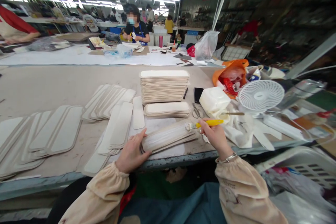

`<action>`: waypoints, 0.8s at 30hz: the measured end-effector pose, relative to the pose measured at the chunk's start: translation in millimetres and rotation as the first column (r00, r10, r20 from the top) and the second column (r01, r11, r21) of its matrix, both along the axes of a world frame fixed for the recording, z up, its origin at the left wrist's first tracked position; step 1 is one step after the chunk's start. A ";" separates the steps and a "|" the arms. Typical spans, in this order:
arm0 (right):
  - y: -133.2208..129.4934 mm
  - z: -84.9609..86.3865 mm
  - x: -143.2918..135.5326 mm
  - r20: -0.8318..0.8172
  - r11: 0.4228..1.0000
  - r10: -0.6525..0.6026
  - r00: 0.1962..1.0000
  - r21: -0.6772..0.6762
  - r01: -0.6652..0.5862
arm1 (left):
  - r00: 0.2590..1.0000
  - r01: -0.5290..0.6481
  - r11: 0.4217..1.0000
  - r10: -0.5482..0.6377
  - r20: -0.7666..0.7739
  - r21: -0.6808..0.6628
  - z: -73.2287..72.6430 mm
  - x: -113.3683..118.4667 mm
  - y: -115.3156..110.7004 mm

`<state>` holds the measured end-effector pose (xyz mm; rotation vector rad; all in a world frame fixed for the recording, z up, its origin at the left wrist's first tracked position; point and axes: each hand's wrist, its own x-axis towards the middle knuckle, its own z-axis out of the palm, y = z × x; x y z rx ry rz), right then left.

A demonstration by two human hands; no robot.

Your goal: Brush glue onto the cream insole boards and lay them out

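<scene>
My right hand (pixel 214 135) grips a yellow-handled brush (pixel 210 123), its bristles at the right end of the top piece in a fanned stack of long beige pieces (pixel 168 135). With fingers apart, my left hand (pixel 133 150) rests against the left end of that stack. Behind it stand a low stack of pieces (pixel 168 109) and a taller one (pixel 165 87). A single narrow white piece (pixel 138 113) lies left of them. Further left, more pale pieces (pixel 119 126) overlap in rows.
Scissors (pixel 198 112), a black phone (pixel 198 95), a white container (pixel 214 99), a white fan (pixel 261 95) and an orange bag (pixel 231 73) are at the right. A white basket (pixel 301 162) stands below the table edge. A person (pixel 136 29) works at a table across.
</scene>
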<state>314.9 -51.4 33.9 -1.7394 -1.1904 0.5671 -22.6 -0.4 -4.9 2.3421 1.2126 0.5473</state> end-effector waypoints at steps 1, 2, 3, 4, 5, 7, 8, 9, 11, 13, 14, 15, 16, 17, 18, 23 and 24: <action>-1.0 0.9 0.7 -0.088 0.998 0.015 0.996 0.065 -0.009 | 1.000 0.001 1.000 -0.001 0.001 0.000 -0.2 0.1 0.4; -1.5 1.9 0.2 -0.167 0.991 0.033 0.985 0.130 -0.011 | 1.000 0.001 1.000 -0.001 0.003 0.000 -0.4 0.3 0.7; -1.4 2.9 -1.5 -0.231 0.983 0.047 0.972 0.185 -0.003 | 1.000 0.003 1.000 -0.003 0.006 0.001 -0.7 0.3 0.9; -0.7 4.0 -4.6 -0.277 0.975 0.064 0.959 0.223 0.000 | 1.000 0.005 1.000 -0.005 0.010 0.003 -0.9 0.4 1.0; 0.5 4.9 -9.3 -0.303 0.970 0.084 0.949 0.241 -0.009 | 1.000 0.007 1.000 -0.007 0.015 0.006 -1.1 0.3 0.9; 3.6 6.1 -23.3 -0.309 0.970 0.145 0.940 0.232 -0.073 | 1.000 0.005 1.000 -0.005 0.025 0.009 -1.1 0.1 0.3; 5.3 6.3 -32.1 -0.297 0.969 0.184 0.937 0.212 -0.123 | 1.000 0.001 1.000 -0.001 0.027 0.007 -1.0 0.0 -0.2; 6.7 6.3 -41.9 -0.282 0.966 0.226 0.932 0.188 -0.177 | 1.000 -0.002 1.000 0.002 0.028 0.003 -0.8 -0.1 -0.7; 9.2 5.3 -62.8 -0.271 0.950 0.307 0.912 0.146 -0.277 | 1.000 -0.004 1.000 0.004 0.030 -0.006 -0.3 -0.2 -1.4; 11.3 3.2 -83.1 -0.281 0.930 0.367 0.887 0.123 -0.346 | 0.999 0.001 1.000 -0.001 0.034 -0.011 -0.1 0.1 -1.6; 12.4 1.6 -92.2 -0.285 0.921 0.389 0.876 0.120 -0.370 | 0.999 0.002 1.000 -0.002 0.035 -0.012 -0.1 0.3 -1.5; 13.7 -0.4 -100.4 -0.286 0.915 0.404 0.869 0.120 -0.385 | 0.999 0.002 1.000 -0.001 0.035 -0.013 -0.2 0.5 -1.4; 15.0 -2.9 -107.3 -0.288 0.911 0.412 0.864 0.121 -0.394 | 0.999 0.000 1.000 0.000 0.033 -0.014 -0.3 0.7 -1.2; 16.5 -5.8 -112.8 -0.288 0.908 0.418 0.862 0.121 -0.400 | 1.000 0.001 1.000 0.000 0.031 -0.016 -0.4 0.8 -1.1; 18.0 -9.0 -116.7 -0.284 0.907 0.421 0.861 0.114 -0.406 | 1.000 0.002 1.000 -0.001 0.030 -0.018 -0.4 0.9 -1.0; 23.1 -21.6 -104.8 -0.228 0.934 0.354 0.907 0.038 -0.355 | 1.000 0.017 1.000 -0.016 0.026 -0.011 0.7 0.8 -1.6; 23.6 -22.1 -96.3 -0.211 0.949 0.313 0.926 0.026 -0.315 | 1.000 0.020 1.000 -0.020 0.023 -0.007 0.9 0.8 -1.8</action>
